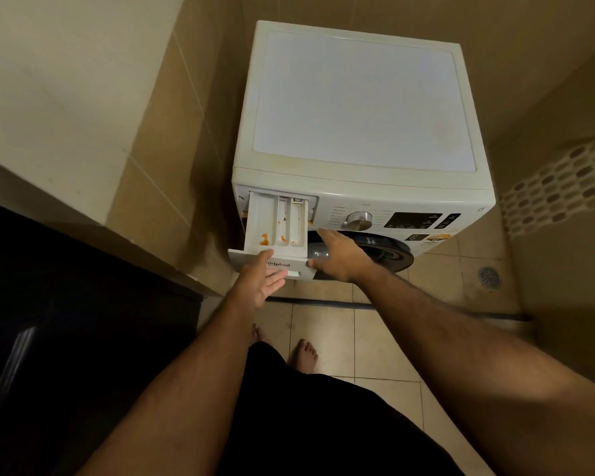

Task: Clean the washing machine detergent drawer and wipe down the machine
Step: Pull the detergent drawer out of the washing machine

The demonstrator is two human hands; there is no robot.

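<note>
Drawer (275,224) extends lengthwise from machine (361,108) toward person

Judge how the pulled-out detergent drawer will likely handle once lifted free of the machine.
The detergent drawer looks like thin moulded plastic, so probably stiff and light. Orange residue in its compartments may smear or drip if tilted. The left hand and right hand flank its front panel, suggesting two-handed support.
</note>
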